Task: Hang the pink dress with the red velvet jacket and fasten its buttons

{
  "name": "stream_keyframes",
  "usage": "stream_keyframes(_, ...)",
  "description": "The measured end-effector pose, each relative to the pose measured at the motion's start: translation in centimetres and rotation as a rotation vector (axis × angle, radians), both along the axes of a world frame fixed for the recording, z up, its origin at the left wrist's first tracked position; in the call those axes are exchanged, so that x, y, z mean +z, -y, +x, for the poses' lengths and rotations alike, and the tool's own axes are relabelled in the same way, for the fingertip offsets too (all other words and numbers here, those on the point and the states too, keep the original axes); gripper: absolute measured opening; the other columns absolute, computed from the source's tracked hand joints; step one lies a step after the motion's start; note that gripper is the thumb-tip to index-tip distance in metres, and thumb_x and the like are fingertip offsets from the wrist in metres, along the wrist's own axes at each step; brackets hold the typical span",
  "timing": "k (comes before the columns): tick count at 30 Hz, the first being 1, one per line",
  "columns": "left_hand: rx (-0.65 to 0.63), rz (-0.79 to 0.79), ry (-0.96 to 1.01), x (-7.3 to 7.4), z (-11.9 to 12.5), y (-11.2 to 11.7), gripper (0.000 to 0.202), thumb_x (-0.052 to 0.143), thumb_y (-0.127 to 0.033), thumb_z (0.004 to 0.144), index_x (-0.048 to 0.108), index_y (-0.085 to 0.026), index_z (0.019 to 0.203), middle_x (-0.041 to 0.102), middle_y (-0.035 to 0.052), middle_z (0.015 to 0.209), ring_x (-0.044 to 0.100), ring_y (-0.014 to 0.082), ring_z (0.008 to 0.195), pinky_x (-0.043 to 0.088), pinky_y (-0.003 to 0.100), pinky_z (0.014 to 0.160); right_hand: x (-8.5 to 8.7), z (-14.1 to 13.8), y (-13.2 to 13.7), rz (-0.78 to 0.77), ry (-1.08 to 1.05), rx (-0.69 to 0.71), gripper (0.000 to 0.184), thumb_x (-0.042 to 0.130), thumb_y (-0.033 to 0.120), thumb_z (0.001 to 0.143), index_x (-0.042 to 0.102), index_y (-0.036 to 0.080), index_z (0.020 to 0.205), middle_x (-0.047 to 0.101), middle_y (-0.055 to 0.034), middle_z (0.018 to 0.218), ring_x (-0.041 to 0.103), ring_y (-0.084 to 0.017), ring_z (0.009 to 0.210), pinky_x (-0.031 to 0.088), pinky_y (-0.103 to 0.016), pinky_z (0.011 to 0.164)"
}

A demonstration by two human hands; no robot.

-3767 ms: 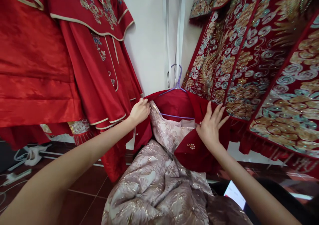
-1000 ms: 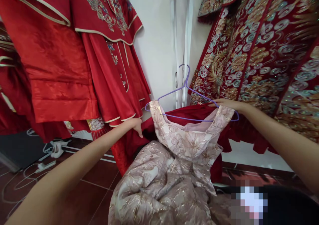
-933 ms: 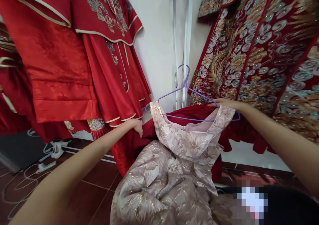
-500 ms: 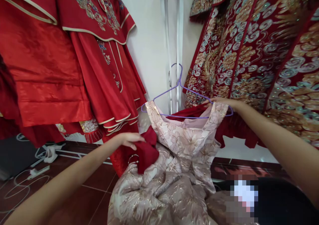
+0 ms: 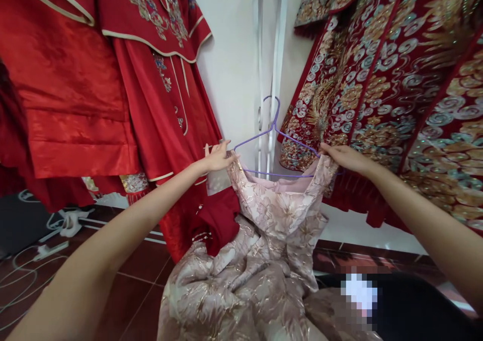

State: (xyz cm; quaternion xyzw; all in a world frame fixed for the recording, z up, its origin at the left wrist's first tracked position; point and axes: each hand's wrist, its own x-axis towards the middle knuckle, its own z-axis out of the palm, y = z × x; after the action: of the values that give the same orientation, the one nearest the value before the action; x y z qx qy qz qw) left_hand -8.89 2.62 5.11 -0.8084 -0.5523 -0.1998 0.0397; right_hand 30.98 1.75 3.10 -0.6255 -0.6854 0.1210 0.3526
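Both hanger ends hidden, likely under left hand, right hand

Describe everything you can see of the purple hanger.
The purple hanger is thin wire with a lilac coating, a triangle under an open hook. It stands upright, facing the camera, in front of white wall rails; whether the hook catches anything is unclear. The pink brocade dress hangs from it by both shoulder straps. The left hand pinches its left end, and the right hand covers its right end.
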Motion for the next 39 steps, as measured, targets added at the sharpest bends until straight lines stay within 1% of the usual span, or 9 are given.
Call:
stream_keyframes(5, -0.044, 0.139, -0.284, -0.6, 0.7, -0.5, 0.047, 0.022, -0.045, 0.097, 0.057, -0.015, 0.104, 0.066, 0.0122, 0.108, 0.060, 0.0239, 0.106, 0.028, 0.048, 0.107, -1.6, -0.9, 2.2, 0.184, 0.318, -0.044, 0.052, 0.025, 0.055, 0.094, 0.054, 0.019, 0.072, 0.065, -0.0102, 0.073, 0.061, -0.025, 0.076, 0.038, -0.028, 0.067)
stream_keyframes(8, -0.039, 0.217, -0.339, -0.7, -0.1, -0.3, 0.048, 0.023, -0.045, 0.097, 0.061, -0.016, 0.096, 0.070, 0.0114, 0.093, 0.066, 0.0225, 0.090, 0.044, 0.034, 0.086, -2.8, -1.0, 3.2, 0.352, 0.380, -0.047, 0.041, 0.022, 0.048, 0.096, 0.049, 0.022, 0.079, 0.064, -0.0085, 0.077, 0.060, -0.023, 0.073, 0.036, -0.028, 0.066)
stream_keyframes(13, -0.024, 0.275, -0.322, -1.1, -1.4, 0.6, 0.044, 0.027, -0.042, 0.098, 0.060, -0.018, 0.113, 0.071, 0.0110, 0.091, 0.068, 0.0218, 0.083, 0.045, 0.028, 0.074, -4.2, -0.4, 3.0, 0.589, 0.407, -0.038, 0.034, 0.028, 0.040, 0.096, 0.052, 0.020, 0.083, 0.064, -0.0105, 0.087, 0.059, -0.023, 0.085, 0.039, -0.028, 0.075)
stream_keyframes(19, 0.109, 0.161, -0.446, -2.0, -3.3, 1.5, 0.047, 0.026, -0.036, 0.097, 0.065, -0.011, 0.101, 0.071, 0.0176, 0.088, 0.068, 0.0268, 0.081, 0.046, 0.031, 0.070, -4.3, 0.0, 1.9, 0.630, 0.300, -0.138, 0.033, 0.034, 0.033, 0.095, 0.063, 0.017, 0.100, 0.068, -0.0118, 0.104, 0.061, -0.022, 0.095, 0.040, -0.026, 0.082)
stream_keyframes(23, 0.145, 0.024, -0.556, -2.8, -3.5, 2.9, 0.037, 0.038, -0.031, 0.093, 0.069, -0.011, 0.090, 0.070, 0.0199, 0.088, 0.069, 0.0289, 0.082, 0.047, 0.033, 0.068, -4.9, -0.1, 2.2, 0.543, 0.313, -0.295, 0.037, 0.034, 0.033, 0.094, 0.065, 0.015, 0.102, 0.069, -0.0147, 0.103, 0.064, -0.024, 0.089, 0.041, -0.028, 0.076)
stream_keyframes(27, 0.025, -0.005, -0.647, -4.1, -1.8, 5.4, 0.036, 0.041, -0.029, 0.092, 0.070, -0.009, 0.086, 0.069, 0.0201, 0.083, 0.068, 0.0281, 0.079, 0.048, 0.034, 0.068, -8.0, 1.2, 3.4, 0.308, 0.347, -0.414, 0.041, 0.031, 0.035, 0.093, 0.066, 0.013, 0.097, 0.070, -0.0201, 0.087, 0.065, -0.029, 0.075, 0.039, -0.033, 0.066)
stream_keyframes(33, -0.287, 0.253, -0.483, -4.0, 1.5, 6.4, 0.035, 0.042, -0.035, 0.094, 0.071, -0.015, 0.090, 0.061, 0.0133, 0.104, 0.058, 0.0211, 0.101, 0.049, 0.030, 0.081, -12.1, 3.0, 5.9, 0.023, 0.163, -0.235, 0.038, 0.035, 0.051, 0.088, 0.061, 0.024, 0.081, 0.069, -0.0086, 0.074, 0.065, -0.027, 0.070, 0.042, -0.031, 0.060)
stream_keyframes(36, -0.386, 0.337, -0.373, -4.0, 3.0, 4.9, 0.032, 0.046, -0.036, 0.092, 0.072, -0.018, 0.091, 0.050, 0.0115, 0.128, 0.044, 0.0252, 0.122, 0.037, 0.042, 0.104, -12.2, 2.9, 6.6, 0.073, 0.095, -0.167, 0.033, 0.037, 0.050, 0.088, 0.057, 0.025, 0.082, 0.067, -0.0050, 0.072, 0.063, -0.024, 0.066, 0.043, -0.030, 0.060)
stream_keyframes(39, -0.375, 0.268, -0.334, -5.1, 3.9, 3.2, 0.027, 0.052, -0.037, 0.089, 0.073, -0.021, 0.090, 0.047, 0.0096, 0.133, 0.038, 0.0292, 0.127, 0.020, 0.058, 0.110, -11.6, 2.5, 6.4, 0.102, -0.019, -0.152, 0.026, 0.041, 0.045, 0.087, 0.054, 0.023, 0.080, 0.063, -0.0037, 0.068, 0.061, -0.020, 0.061, 0.047, -0.029, 0.062)
